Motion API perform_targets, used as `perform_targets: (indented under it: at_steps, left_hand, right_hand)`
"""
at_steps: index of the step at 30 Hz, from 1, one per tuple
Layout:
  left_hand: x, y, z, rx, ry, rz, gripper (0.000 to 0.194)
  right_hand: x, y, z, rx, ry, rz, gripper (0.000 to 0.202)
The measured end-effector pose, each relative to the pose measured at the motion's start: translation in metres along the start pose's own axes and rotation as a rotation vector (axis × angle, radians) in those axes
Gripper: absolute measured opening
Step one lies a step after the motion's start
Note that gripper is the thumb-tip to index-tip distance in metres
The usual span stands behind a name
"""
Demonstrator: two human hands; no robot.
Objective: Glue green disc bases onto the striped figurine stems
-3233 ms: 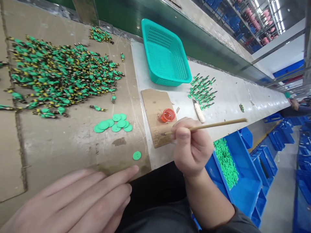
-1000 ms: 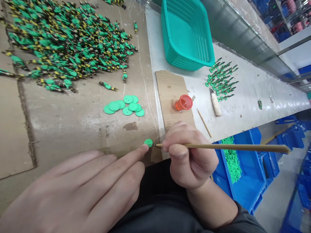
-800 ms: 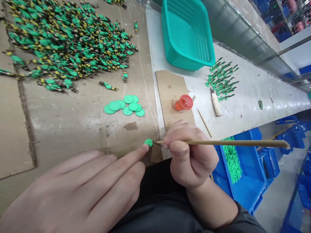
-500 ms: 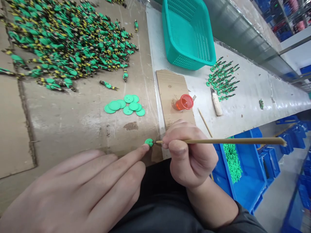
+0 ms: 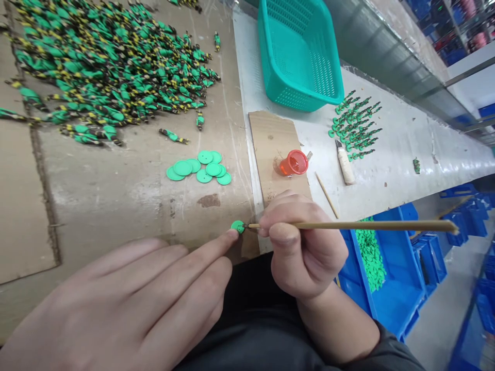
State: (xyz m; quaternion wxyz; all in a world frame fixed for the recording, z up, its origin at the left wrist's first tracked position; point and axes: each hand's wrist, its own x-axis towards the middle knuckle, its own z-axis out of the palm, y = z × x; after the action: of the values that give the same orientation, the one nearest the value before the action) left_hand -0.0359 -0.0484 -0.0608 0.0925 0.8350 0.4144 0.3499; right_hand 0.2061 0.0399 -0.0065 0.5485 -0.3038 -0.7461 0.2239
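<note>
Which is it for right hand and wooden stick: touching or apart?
Touching. The head view shows the right hand closed around the wooden stick, which runs between thumb and fingers.

long pale worktable (image 5: 398,154) | grey floor (image 5: 436,301) | loaded shelving (image 5: 450,28) upper right

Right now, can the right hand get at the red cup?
Probably yes: the red cup sits on the cardboard just beyond the right hand, with nothing visible between them. That hand already holds a wooden-handled tool, though.
</note>
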Motion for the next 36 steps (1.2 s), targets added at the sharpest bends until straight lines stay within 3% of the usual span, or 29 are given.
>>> perform_targets:
  at_steps: [5,18,24,30,36]
  left_hand:
    - [0.019,0.002,-0.019,0.039,-0.182,0.059,0.044]
    - [0.019,0.003,-0.018,0.038,-0.153,0.056,0.048]
    - [0.019,0.003,-0.02,0.041,-0.173,0.043,0.041]
    - [0.012,0.01,-0.004,-0.037,-0.047,-0.059,0.049]
    - [0.013,0.012,0.002,-0.052,-0.041,-0.063,0.05]
  right_hand:
    - [-0.001,-0.002,-0.002,-0.073,0.042,0.033,0.018]
    - [0.0,-0.002,-0.002,-0.049,0.036,0.052,0.018]
    - [-0.002,-0.001,-0.002,-0.026,0.037,0.069,0.018]
    - [-0.002,0.0,-0.002,-0.025,0.022,0.064,0.016]
    - [-0.003,0.001,-0.001,-0.009,0.021,0.052,0.015]
